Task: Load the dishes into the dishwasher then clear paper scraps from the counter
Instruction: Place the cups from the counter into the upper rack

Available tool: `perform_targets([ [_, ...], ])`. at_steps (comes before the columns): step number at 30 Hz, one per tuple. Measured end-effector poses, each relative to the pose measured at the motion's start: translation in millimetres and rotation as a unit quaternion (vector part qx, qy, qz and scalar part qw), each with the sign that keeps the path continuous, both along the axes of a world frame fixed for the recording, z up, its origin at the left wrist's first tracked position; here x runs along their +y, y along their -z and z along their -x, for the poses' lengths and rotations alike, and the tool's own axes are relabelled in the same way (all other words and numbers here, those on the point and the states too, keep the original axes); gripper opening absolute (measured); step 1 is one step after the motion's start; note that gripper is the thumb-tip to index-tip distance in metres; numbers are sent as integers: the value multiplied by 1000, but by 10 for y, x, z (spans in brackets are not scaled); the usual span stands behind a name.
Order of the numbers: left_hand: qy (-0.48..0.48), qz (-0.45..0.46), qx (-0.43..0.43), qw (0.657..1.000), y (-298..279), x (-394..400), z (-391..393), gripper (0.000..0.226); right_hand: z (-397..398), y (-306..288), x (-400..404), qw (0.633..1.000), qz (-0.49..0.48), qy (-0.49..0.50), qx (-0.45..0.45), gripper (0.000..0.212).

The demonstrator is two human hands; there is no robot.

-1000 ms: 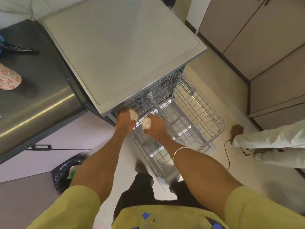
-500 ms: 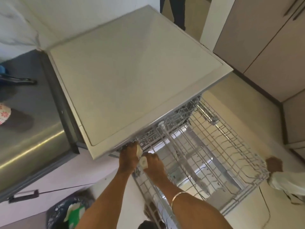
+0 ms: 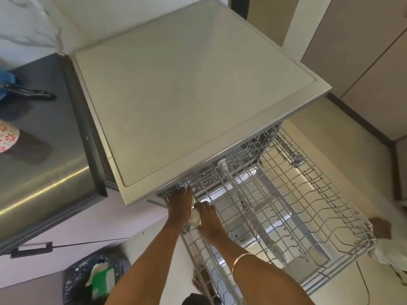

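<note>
1. Head view, taking the dishwasher (image 3: pixel 198 102) as the landmark: its flat grey top fills the middle of the picture; below its front edge the wire rack (image 3: pixel 286 216) is pulled out over the pale floor, and no dishes show among the wires that are in view.
2. The left hand (image 3: pixel 179 205) is at the near left corner of the rack, just under the dishwasher's front edge; its fingers (image 3: pixel 184 191) are curled and point in beneath the top, but whether they grip the wire or only touch it cannot be told.
3. The right hand (image 3: pixel 208 219) lies just beside the left, on the rack's left rim; it wears a thin bangle (image 3: pixel 241 258) at the wrist.
4. A small white object (image 3: pixel 195 217) sits between the two hands, touching both, at the rack's rim; the right fingers are bent around it and the left palm presses its other side; what it is cannot be told.
5. Left of the dishwasher runs a steel counter (image 3: pixel 44 172); a floral-patterned cup (image 3: pixel 7 138) and a dark utensil (image 3: pixel 30 93) lie on it, well apart from the hands.
6. Below the counter, near the left forearm, stands a dark bin bag (image 3: pixel 77 280) with white and green paper scraps (image 3: pixel 102 278) inside.
</note>
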State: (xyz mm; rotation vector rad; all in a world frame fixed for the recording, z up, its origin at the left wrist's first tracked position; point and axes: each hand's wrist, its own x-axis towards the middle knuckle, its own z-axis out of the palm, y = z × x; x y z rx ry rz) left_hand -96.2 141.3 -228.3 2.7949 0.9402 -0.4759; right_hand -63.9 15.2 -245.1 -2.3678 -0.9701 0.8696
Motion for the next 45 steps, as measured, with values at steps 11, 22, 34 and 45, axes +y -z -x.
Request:
perform_targets([
  [11, -49, 32, -11, 998, -696, -259, 152, 81, -230, -999, -262, 1000, -3, 9, -11, 63],
  [22, -109, 73, -71, 989, -1601, -1020, 479, 57, -225, -1982, -628, 997, 47, -46, -48, 37],
  [34, -190, 63, -109, 974, -2310, -1513, 1232, 47, 208, -2835, -873, 979, 53, -149, -128, 34],
  [45, -275, 21, -147, 950, -2710, -1081, 2603, 33, 1450, -3252, -327, 973, 18, -195, -121, 31],
])
